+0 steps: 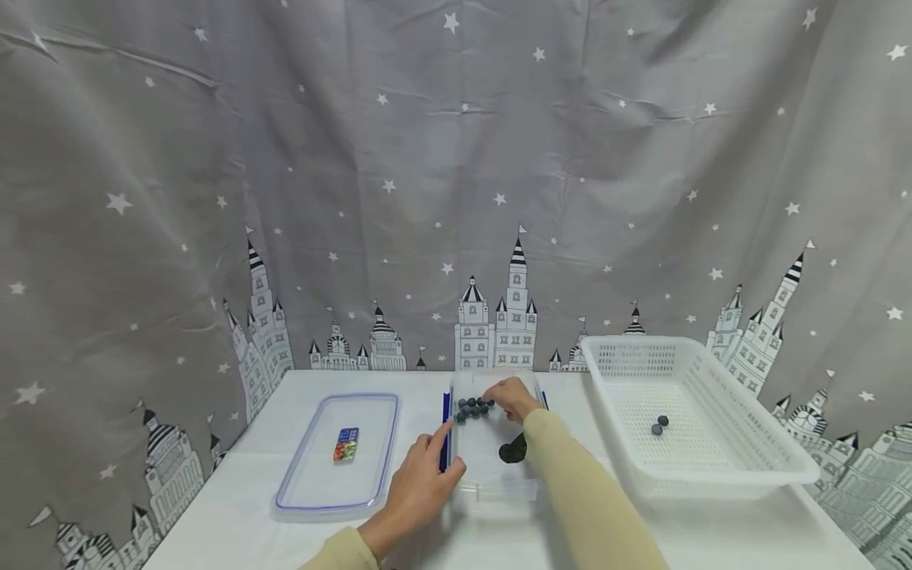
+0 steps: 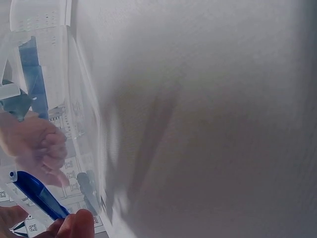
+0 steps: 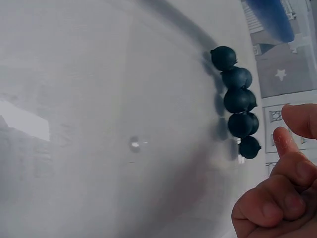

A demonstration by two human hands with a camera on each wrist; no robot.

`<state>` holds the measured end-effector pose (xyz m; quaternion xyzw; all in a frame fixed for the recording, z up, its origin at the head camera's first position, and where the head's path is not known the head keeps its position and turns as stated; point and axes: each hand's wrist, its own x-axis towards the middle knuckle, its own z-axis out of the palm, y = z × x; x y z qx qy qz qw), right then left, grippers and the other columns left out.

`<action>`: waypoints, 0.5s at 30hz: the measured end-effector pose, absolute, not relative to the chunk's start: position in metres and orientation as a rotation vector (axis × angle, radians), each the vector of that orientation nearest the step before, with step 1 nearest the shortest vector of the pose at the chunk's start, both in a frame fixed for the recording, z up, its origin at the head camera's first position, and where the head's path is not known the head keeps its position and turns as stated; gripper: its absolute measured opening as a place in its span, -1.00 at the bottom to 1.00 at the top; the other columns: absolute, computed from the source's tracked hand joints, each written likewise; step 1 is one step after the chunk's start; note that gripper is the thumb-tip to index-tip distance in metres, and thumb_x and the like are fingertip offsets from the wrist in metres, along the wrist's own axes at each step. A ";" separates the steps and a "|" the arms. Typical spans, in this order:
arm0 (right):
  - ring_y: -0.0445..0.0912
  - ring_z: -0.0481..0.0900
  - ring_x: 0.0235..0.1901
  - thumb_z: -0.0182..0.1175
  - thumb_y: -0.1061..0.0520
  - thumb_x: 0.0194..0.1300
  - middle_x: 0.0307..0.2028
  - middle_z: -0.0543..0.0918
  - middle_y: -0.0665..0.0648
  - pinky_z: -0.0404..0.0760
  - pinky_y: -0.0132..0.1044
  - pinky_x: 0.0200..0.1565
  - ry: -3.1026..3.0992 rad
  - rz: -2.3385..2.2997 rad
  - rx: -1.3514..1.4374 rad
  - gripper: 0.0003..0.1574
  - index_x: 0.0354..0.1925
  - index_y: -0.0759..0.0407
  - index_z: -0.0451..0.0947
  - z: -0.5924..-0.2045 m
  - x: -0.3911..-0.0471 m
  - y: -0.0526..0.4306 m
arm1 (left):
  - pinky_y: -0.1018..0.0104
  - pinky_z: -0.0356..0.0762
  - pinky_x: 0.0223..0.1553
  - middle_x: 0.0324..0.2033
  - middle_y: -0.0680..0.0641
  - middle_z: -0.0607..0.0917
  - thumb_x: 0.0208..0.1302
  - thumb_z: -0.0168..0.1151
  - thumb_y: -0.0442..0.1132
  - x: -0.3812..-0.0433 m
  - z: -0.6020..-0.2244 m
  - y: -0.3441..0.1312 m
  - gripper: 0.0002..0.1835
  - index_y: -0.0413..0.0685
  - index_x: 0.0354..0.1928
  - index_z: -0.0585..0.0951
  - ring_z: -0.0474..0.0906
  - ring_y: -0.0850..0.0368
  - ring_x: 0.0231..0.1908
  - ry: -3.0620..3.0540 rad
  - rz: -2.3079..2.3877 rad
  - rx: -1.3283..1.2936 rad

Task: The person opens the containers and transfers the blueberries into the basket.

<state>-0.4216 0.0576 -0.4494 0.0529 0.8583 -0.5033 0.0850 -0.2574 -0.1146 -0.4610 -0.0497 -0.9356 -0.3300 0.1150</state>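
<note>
Several blueberries (image 1: 469,409) lie in rows near the far left of a clear plastic box (image 1: 492,475) with blue side clips (image 1: 445,459). My right hand (image 1: 514,397) reaches in over the far end, beside the rightmost berries. In the right wrist view its thumb and index fingertip stand apart, with nothing between them, close to the end blueberry (image 3: 249,147); the other fingers curl in. My left hand (image 1: 426,475) is at the box's left side, index finger extended to the rim and thumb spread. In the left wrist view fingertips (image 2: 81,223) touch the blue clip.
A white slotted basket (image 1: 705,471) stands at the right with two blueberries (image 1: 659,425) inside. To the left lies a clear lid (image 1: 324,483) with a blue seal and a colourful label (image 1: 346,445). A grey curtain (image 1: 456,198) hangs behind the white table (image 1: 235,475).
</note>
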 end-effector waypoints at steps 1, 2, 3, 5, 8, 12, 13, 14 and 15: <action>-0.16 0.13 -0.63 0.33 0.12 0.15 -0.32 0.49 0.12 0.25 -0.31 -0.53 2.565 -1.499 0.171 -0.63 -0.08 0.27 0.68 -0.450 -0.422 0.058 | 0.25 0.39 -0.38 -0.06 -0.10 0.56 0.24 0.16 0.05 -0.258 -0.461 -0.115 -0.27 0.11 0.48 0.36 0.40 0.16 -0.29 -2.743 -0.965 -0.143; -0.17 0.12 -0.64 0.34 0.13 0.15 -0.35 0.46 0.11 0.25 -0.32 -0.54 2.572 -1.497 0.180 -0.63 -0.08 0.27 0.68 -0.451 -0.423 0.058 | 0.25 0.40 -0.37 -0.05 -0.10 0.56 0.25 0.17 0.05 -0.259 -0.460 -0.115 -0.27 0.12 0.48 0.36 0.40 0.16 -0.29 -2.744 -0.963 -0.142; -0.18 0.11 -0.65 0.34 0.13 0.14 -0.39 0.43 0.09 0.24 -0.33 -0.55 2.574 -1.496 0.192 -0.64 -0.09 0.27 0.68 -0.451 -0.423 0.057 | 0.25 0.40 -0.37 -0.04 -0.10 0.56 0.26 0.16 0.06 -0.259 -0.460 -0.115 -0.27 0.13 0.48 0.36 0.40 0.16 -0.28 -2.744 -0.961 -0.139; -0.19 0.09 -0.66 0.34 0.13 0.14 -0.42 0.40 0.07 0.22 -0.34 -0.57 2.575 -1.498 0.211 -0.65 -0.10 0.28 0.67 -0.452 -0.424 0.056 | 0.24 0.41 -0.35 -0.03 -0.10 0.56 0.27 0.16 0.07 -0.260 -0.460 -0.116 -0.28 0.14 0.49 0.36 0.40 0.16 -0.28 -2.745 -0.958 -0.135; -0.17 0.15 -0.66 0.35 0.15 0.13 -0.38 0.46 0.11 0.25 -0.33 -0.58 2.583 -1.490 0.247 -0.59 -0.07 0.35 0.62 -0.455 -0.423 0.054 | 0.25 0.40 -0.37 -0.05 -0.10 0.56 0.27 0.17 0.06 -0.259 -0.460 -0.117 -0.28 0.14 0.48 0.36 0.40 0.16 -0.29 -2.741 -0.956 -0.133; -0.04 0.39 -0.50 0.37 0.18 0.11 -0.25 0.56 0.23 0.43 -0.26 -0.46 2.565 -1.516 0.340 -0.45 0.02 0.48 0.56 -0.458 -0.418 0.054 | 0.25 0.39 -0.40 -0.07 -0.11 0.57 0.24 0.18 0.04 -0.257 -0.461 -0.117 -0.28 0.12 0.47 0.37 0.40 0.16 -0.30 -2.725 -0.963 -0.153; -0.01 0.43 -0.45 0.37 0.18 0.10 -0.23 0.56 0.26 0.47 -0.23 -0.42 2.559 -1.524 0.356 -0.43 0.02 0.50 0.55 -0.459 -0.417 0.054 | 0.26 0.39 -0.39 -0.07 -0.10 0.57 0.24 0.18 0.04 -0.256 -0.462 -0.116 -0.28 0.12 0.47 0.37 0.40 0.16 -0.30 -2.724 -0.961 -0.151; 0.01 0.45 -0.41 0.38 0.17 0.10 -0.23 0.58 0.27 0.49 -0.22 -0.39 2.548 -1.540 0.368 -0.43 0.03 0.50 0.55 -0.459 -0.416 0.054 | 0.26 0.39 -0.39 -0.07 -0.10 0.57 0.24 0.18 0.04 -0.256 -0.462 -0.116 -0.28 0.12 0.47 0.37 0.40 0.16 -0.30 -2.720 -0.959 -0.151; 0.02 0.46 -0.37 0.38 0.17 0.09 -0.22 0.57 0.26 0.50 -0.21 -0.35 2.536 -1.555 0.378 -0.42 0.04 0.49 0.55 -0.459 -0.415 0.054 | 0.25 0.39 -0.39 -0.08 -0.10 0.57 0.25 0.18 0.05 -0.255 -0.462 -0.116 -0.28 0.13 0.47 0.37 0.40 0.17 -0.30 -2.717 -0.959 -0.148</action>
